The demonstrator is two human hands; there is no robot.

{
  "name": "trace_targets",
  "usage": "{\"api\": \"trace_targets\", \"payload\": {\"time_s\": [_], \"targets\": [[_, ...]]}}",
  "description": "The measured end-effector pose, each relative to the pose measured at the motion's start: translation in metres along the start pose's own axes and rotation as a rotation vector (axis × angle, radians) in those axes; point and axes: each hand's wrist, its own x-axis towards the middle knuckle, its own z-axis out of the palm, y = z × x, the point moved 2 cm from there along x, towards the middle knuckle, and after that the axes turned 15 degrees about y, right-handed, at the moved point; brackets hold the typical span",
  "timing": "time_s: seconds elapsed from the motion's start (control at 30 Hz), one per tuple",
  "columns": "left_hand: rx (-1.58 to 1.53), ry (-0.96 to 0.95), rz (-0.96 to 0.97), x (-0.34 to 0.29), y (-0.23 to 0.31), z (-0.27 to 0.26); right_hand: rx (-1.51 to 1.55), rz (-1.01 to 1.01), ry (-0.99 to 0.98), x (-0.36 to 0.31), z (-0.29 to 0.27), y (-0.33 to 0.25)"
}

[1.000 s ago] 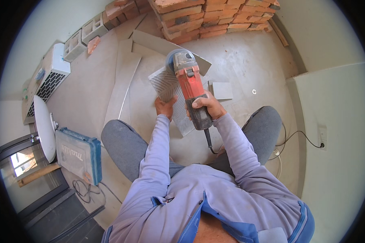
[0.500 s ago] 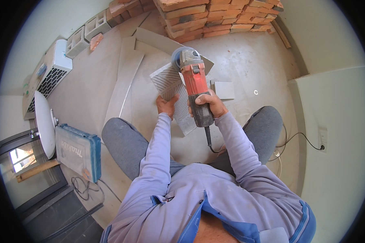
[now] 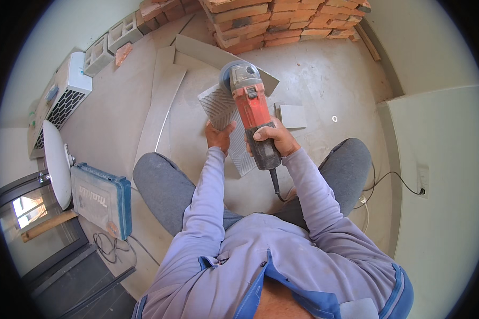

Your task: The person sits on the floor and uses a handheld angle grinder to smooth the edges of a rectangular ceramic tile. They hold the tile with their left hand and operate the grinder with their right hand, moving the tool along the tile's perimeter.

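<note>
My right hand (image 3: 278, 136) is wrapped round the black rear grip of a red and black angle grinder (image 3: 254, 109). Its round disc (image 3: 226, 74) sits at the far left of the head, over the far part of a grey tile (image 3: 216, 102) with a ribbed back. The grinder hides part of that tile, so contact between disc and tile cannot be made out. My left hand (image 3: 219, 137) grips the tile's left edge, thumb on the ribbed face. A cord (image 3: 275, 183) runs from the grinder's near end toward my legs.
Cut tile pieces (image 3: 292, 116) and long tile strips (image 3: 162, 101) lie on the floor. Stacked bricks (image 3: 282, 24) stand at the far side. To the left are a blue tool case (image 3: 102, 199), a white basin (image 3: 56, 165) and concrete blocks (image 3: 98, 56). A cord (image 3: 394, 176) reaches a wall socket.
The grinder's head and disc have shifted slightly left over the tile. Both hands keep their grip, and the whole view has moved a little.
</note>
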Motion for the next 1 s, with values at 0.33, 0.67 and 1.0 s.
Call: {"api": "trace_targets", "payload": {"time_s": [0.33, 0.67, 1.0], "targets": [[-0.038, -0.002, -0.007, 0.001, -0.002, 0.003, 0.004, 0.005, -0.005, 0.002, 0.001, 0.000], [0.029, 0.022, -0.018, 0.001, -0.001, 0.003, -0.003, 0.003, 0.022, 0.001, 0.002, -0.002], [-0.014, 0.038, -0.003, 0.001, -0.005, 0.001, 0.058, 0.066, 0.009, 0.003, -0.009, 0.003]]}}
